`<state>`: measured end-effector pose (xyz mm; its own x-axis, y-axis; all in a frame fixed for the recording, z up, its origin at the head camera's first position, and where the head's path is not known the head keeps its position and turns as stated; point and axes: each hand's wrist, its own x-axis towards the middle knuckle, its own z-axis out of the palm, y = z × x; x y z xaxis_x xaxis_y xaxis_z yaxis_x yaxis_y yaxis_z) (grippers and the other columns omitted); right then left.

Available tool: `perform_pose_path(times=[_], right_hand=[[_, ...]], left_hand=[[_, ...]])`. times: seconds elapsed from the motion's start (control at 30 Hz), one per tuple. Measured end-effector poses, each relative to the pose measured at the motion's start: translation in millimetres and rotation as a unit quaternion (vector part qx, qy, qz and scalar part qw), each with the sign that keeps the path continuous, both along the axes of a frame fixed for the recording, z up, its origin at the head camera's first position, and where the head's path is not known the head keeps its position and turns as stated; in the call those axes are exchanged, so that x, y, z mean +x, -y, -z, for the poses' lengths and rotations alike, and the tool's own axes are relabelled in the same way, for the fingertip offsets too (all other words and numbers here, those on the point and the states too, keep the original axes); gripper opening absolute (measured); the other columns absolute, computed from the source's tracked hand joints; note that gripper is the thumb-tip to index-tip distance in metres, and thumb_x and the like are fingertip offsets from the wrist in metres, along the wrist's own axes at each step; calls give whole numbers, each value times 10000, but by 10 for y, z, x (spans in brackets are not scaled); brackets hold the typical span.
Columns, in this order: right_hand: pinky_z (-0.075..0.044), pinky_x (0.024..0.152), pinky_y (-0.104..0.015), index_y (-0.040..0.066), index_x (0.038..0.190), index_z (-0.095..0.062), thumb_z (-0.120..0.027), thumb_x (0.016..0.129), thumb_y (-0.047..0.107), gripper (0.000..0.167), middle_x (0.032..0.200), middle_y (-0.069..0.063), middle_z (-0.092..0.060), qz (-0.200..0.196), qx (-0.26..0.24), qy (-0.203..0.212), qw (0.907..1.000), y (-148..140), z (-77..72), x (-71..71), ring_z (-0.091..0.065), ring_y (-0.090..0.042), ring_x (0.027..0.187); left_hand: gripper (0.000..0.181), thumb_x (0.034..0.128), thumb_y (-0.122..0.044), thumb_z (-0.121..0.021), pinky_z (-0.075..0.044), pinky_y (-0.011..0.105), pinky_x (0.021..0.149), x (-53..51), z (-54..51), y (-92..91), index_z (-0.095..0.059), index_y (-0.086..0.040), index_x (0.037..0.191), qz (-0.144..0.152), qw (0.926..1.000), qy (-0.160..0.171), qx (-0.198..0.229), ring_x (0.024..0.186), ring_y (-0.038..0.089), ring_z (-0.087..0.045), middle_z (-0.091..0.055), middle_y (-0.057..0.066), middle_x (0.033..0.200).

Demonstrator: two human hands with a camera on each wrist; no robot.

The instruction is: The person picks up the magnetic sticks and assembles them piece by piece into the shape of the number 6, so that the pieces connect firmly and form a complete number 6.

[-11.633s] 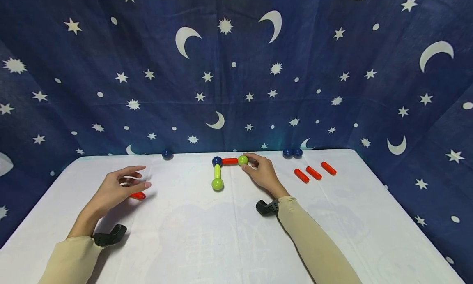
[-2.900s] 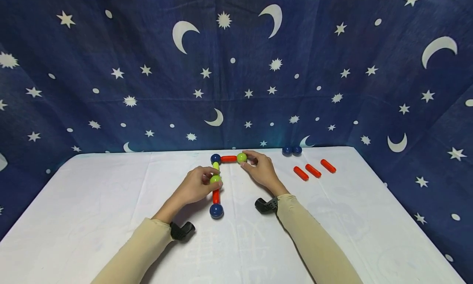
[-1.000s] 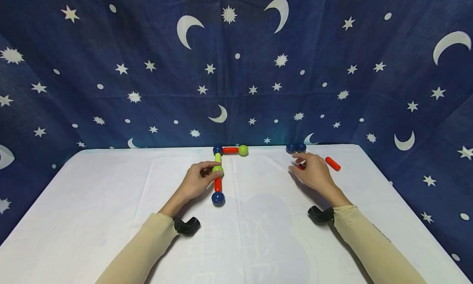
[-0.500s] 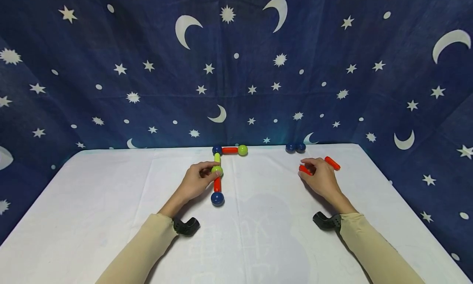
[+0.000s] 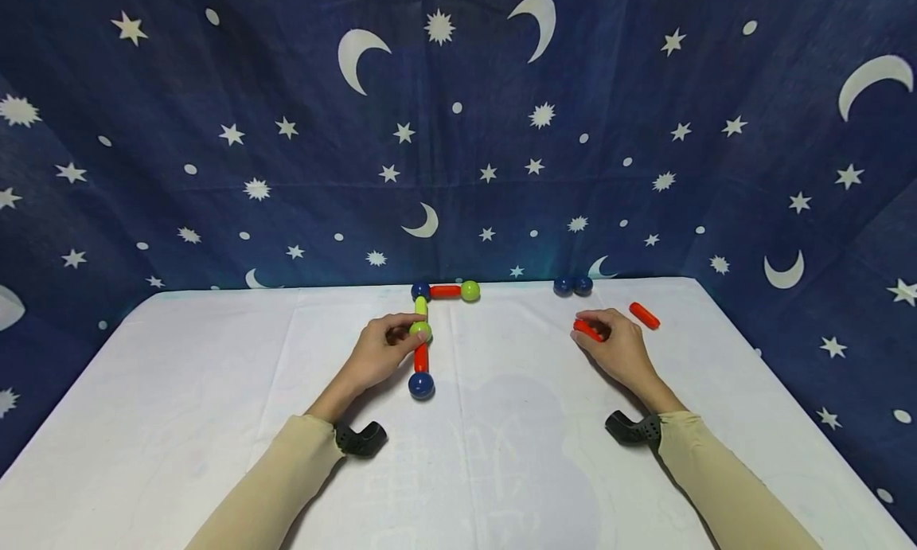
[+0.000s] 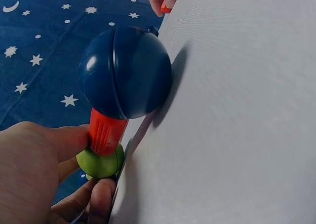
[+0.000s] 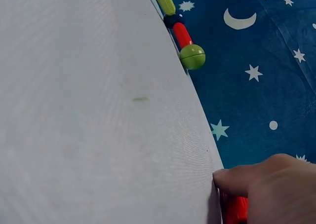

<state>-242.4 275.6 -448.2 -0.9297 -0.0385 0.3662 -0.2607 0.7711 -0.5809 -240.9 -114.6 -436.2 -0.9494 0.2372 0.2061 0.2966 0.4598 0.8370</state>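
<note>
In the head view my left hand [image 5: 383, 347] pinches a lime green ball [image 5: 421, 332] in a magnetic ball-and-stick chain. A red rod [image 5: 421, 357] joins that ball to a blue ball [image 5: 421, 386] at the near end. Beyond it, a lime green rod [image 5: 421, 306] leads to another blue ball [image 5: 420, 292], from which a red rod [image 5: 446, 292] runs right to a green ball [image 5: 470, 291]. Further right, my right hand [image 5: 619, 347] holds a red rod [image 5: 588, 329] between thumb and fingers. What lies beneath that palm is hidden.
Two blue balls [image 5: 573, 286] sit side by side near the table's back edge. A loose red rod [image 5: 645, 316] lies just beyond the right hand. A dark blue star-patterned cloth [image 5: 458, 136] hangs behind the white table [image 5: 215, 423].
The blue ball and red rod from the left now extend the chain toward me. My right hand has left the chain's green ball, moved right to the loose rods and taken one.
</note>
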Motion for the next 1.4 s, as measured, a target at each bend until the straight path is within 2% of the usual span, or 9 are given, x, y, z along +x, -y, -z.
perform_pose_path(times=[0.2, 0.43, 0.53, 0.7, 0.93, 1.13, 1.27, 1.4], right_hand=[[-528, 779, -435, -15, 1164, -723, -793, 864, 77, 321, 1014, -175, -678, -54, 13, -17, 10000, -14, 17, 4, -633, -300, 875], [-497, 715, -284, 14, 1126, -758, -810, 857, 81, 282, 978, -144, -725, -197, -121, -139, 9996, -20, 11, 9, -635, -252, 829], [-497, 717, -260, 19, 1133, -758, -819, 854, 88, 294, 995, -149, -737, -248, -151, -109, 9995, -21, 9, 17, -642, -253, 834], [-498, 730, -283, 19, 1145, -754, -835, 840, 107, 327, 998, -139, -716, -172, -111, 32, 9998, -15, 7, 16, -625, -261, 852], [-468, 695, -306, -9, 1077, -776, -866, 813, 139, 317, 927, -130, -688, -119, -31, 53, 9999, -8, 4, -1, -583, -265, 854], [-423, 654, -237, 18, 1095, -785, -867, 820, 147, 315, 910, -90, -694, -553, -561, 107, 9968, -19, -6, -10, -559, -183, 828], [-466, 688, -182, 11, 1112, -778, -851, 838, 131, 308, 941, -93, -703, -1001, -1067, 191, 9891, -17, -40, -20, -586, -127, 871], [-459, 666, -184, 24, 1109, -783, -847, 839, 120, 294, 964, -88, -699, -1367, -1377, 443, 9800, 25, -107, -26, -572, -143, 876]], left_hand=[[312, 957, -119, -711, -470, 307, 750, 7, 0, -14, -702, -33, 1257, -9, 10000, 68, -23, 834, 212, -557, -667, 104, 995], [309, 964, -139, -708, -466, 326, 755, 5, -7, -19, -703, -42, 1258, -2, 10000, 79, -50, 836, 214, -553, -670, 92, 990], [309, 965, -140, -707, -467, 330, 758, 4, -10, -17, -703, -44, 1259, 0, 9999, 87, -68, 839, 213, -554, -670, 88, 983], [311, 965, -138, -705, -469, 330, 761, 9, -18, -16, -701, -41, 1261, -2, 9999, 93, -75, 840, 213, -555, -668, 88, 976], [313, 962, -126, -706, -478, 326, 762, 10, -10, -3, -701, -36, 1262, -11, 10000, 30, -42, 839, 210, -563, -678, 105, 1015], [317, 959, -130, -709, -482, 330, 767, 6, 3, 0, -701, -41, 1264, -26, 10000, 38, -40, 845, 214, -565, -677, 106, 1022], [317, 956, -126, -712, -488, 330, 773, -2, 9, 3, -703, -39, 1261, -39, 10000, 24, -36, 846, 212, -570, -681, 108, 1027], [316, 955, -124, -713, -492, 330, 778, -5, 10, 6, -703, -37, 1260, -27, 10000, 9, -35, 848, 212, -579, -686, 113, 1041]])
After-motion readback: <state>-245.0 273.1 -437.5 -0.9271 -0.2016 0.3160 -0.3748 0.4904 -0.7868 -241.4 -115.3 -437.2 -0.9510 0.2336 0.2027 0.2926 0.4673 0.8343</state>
